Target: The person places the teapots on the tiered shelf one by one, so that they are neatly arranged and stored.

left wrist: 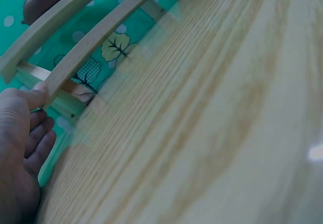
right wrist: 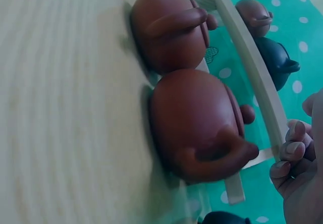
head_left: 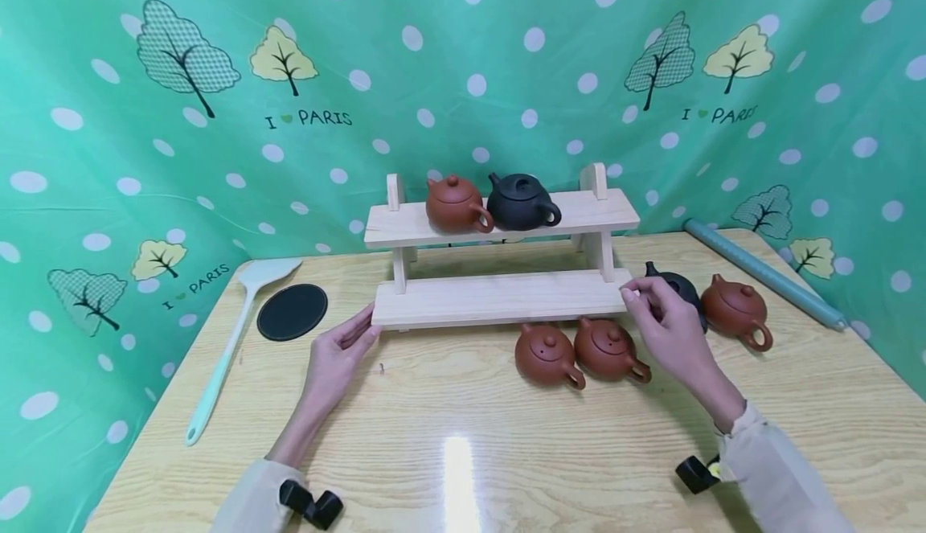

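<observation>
On the wood-grained desk (head_left: 391, 436), my left hand (head_left: 337, 358) grips the pale two-tier wooden stand (head_left: 499, 296) by its lower left end; my right hand (head_left: 671, 332) curls at its right end, grip unclear to me.

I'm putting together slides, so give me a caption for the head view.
Left hand and right hand flank a wooden shelf; brown teapot and black teapot sit on its top tier.

Head view: bright, fairly even light; white glare (head_left: 460, 481) on the table (head_left: 391, 436) in front of the shelf (head_left: 499, 298). Wrist views: dimmer; in the right, soft shadows beside the brown teapots (right wrist: 194, 115) before the shelf, wood grain blurred.
</observation>
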The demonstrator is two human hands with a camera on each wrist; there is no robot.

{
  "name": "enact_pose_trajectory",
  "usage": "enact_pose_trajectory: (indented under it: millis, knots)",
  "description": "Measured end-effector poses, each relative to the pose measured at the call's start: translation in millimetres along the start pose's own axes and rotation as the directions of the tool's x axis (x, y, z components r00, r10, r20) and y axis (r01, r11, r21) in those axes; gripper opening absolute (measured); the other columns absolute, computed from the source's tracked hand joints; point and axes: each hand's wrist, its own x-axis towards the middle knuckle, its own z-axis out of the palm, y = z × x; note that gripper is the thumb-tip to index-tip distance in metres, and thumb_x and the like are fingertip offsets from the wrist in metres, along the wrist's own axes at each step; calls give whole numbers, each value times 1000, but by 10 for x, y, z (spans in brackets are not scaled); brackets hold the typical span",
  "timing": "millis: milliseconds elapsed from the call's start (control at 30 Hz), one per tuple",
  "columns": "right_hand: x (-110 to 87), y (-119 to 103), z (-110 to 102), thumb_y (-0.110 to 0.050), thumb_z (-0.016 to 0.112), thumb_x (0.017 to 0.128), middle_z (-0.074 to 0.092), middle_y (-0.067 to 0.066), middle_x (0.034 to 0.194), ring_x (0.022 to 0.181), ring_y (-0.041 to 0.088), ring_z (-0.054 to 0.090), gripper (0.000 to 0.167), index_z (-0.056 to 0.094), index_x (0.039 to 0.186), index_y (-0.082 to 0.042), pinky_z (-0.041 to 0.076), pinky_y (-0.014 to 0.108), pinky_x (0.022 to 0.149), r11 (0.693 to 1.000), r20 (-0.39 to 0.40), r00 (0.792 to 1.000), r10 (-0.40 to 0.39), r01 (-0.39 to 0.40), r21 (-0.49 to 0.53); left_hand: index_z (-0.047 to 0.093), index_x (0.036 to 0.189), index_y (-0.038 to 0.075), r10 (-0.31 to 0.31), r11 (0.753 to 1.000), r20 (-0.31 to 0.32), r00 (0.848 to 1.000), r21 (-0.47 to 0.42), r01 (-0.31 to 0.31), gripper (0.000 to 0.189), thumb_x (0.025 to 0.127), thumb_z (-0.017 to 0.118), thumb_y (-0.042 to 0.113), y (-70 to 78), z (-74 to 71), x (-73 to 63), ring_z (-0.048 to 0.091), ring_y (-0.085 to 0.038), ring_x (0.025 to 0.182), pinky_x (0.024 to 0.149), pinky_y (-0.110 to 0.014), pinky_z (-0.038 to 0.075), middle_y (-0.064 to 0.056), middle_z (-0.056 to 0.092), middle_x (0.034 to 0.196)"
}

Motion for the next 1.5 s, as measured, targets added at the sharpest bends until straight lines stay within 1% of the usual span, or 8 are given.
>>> enact_pose_trajectory:
  millis: [167, 367, 433, 700, 933, 1200, 1500]
  knots:
    - [-117, 15, -61, -11, 58, 107, 48, 1, 69, 56, 13, 42, 13, 64, 116, -2, 33, 27, 50, 999, 18, 999, 39, -38, -25, 63, 140, 1, -8, 1000, 2, 1000, 9, 8, 46, 99, 74, 19, 7, -2, 1, 64, -5, 117, 94, -17, 52, -13, 64, 136]
    - [-233, 38, -97, -7, 61, 105, 50, -1, 70, 64, 12, 45, 11, 65, 114, -1, 34, 24, 54, 999, 14, 1000, 27, -26, -33, 63, 140, 1, -21, 999, -2, 1000, 24, 21, 46, 100, 74, 20, 2, -9, 3, 64, -9, 118, 94, -16, 52, -13, 65, 135]
    - [-270, 52, -103, -6, 61, 105, 50, -2, 69, 65, 11, 45, 10, 65, 113, -1, 35, 23, 54, 999, 12, 999, 31, -30, -38, 63, 140, 1, -22, 999, -3, 1000, 26, 22, 46, 100, 73, 20, -2, -11, 2, 64, -10, 118, 93, -16, 52, -14, 65, 135]
    - [-399, 105, -139, -8, 60, 105, 49, -1, 69, 62, 11, 44, 9, 64, 109, -1, 35, 26, 52, 997, 22, 998, 58, -57, -60, 63, 140, 2, -22, 1000, -2, 1000, 22, 22, 46, 99, 74, 22, 2, -12, 9, 63, -9, 120, 94, -16, 52, -12, 65, 135]
    - [-535, 121, -160, -8, 61, 105, 48, -4, 69, 61, 10, 43, 8, 66, 109, -3, 33, 28, 52, 995, 40, 996, 80, -77, -71, 63, 140, 2, -25, 999, -2, 1000, 22, 25, 47, 100, 74, 23, -2, -17, 14, 63, -11, 121, 94, -15, 51, -11, 65, 136]
    - [-636, 119, -177, -4, 63, 103, 49, -6, 70, 61, 9, 44, 6, 66, 108, -4, 34, 27, 52, 996, 51, 996, 74, -70, -61, 63, 140, 1, -21, 1000, 0, 1000, 15, 21, 47, 100, 74, 22, -1, -13, 3, 64, -8, 118, 93, -15, 52, -13, 65, 135]
    - [-731, 116, -188, -7, 63, 104, 50, -6, 70, 59, 9, 44, 6, 68, 107, -6, 34, 29, 50, 988, 95, 985, 144, -139, -59, 62, 141, 2, -29, 999, 2, 1000, 20, 29, 47, 100, 73, 23, 3, -8, -5, 64, -12, 119, 93, -15, 52, -14, 64, 136]
